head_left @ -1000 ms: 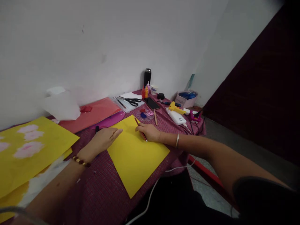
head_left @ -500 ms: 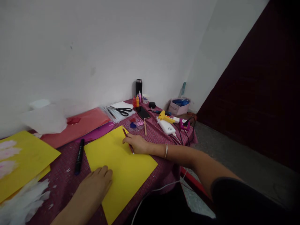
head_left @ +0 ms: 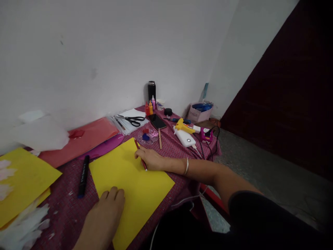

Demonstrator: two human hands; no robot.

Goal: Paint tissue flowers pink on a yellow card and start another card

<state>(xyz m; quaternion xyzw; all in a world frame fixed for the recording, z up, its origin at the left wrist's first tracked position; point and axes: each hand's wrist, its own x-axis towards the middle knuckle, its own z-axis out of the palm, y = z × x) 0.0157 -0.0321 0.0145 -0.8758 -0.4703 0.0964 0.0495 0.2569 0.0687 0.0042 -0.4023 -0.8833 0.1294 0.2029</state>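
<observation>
A yellow sheet (head_left: 135,194) lies on the purple checked tablecloth (head_left: 62,205). Over its upper part, my right hand (head_left: 149,158) is closed around a dark red pencil (head_left: 144,164), which lies slantwise across the fingers. At the sheet's lower left edge rests my left hand (head_left: 108,211), palm down, its fingers bent and close to one another; nothing shows in it, though its underside is hidden. Left of the sheet is a black marker (head_left: 83,177). No drawn line can be made out on the sheet.
Behind lie black scissors (head_left: 134,120), a phone (head_left: 156,121), paint bottles (head_left: 149,108) and a black flask (head_left: 151,90). To the right are a yellow glue gun (head_left: 184,126), a white power bank (head_left: 185,137) and a box (head_left: 199,113). Red folders (head_left: 85,137) and another yellow sheet (head_left: 33,177) are at left.
The view has shifted slightly, so the things at left sit a little further left. My right hand still holds the pencil over the sheet; my left hand has stayed at its edge.
</observation>
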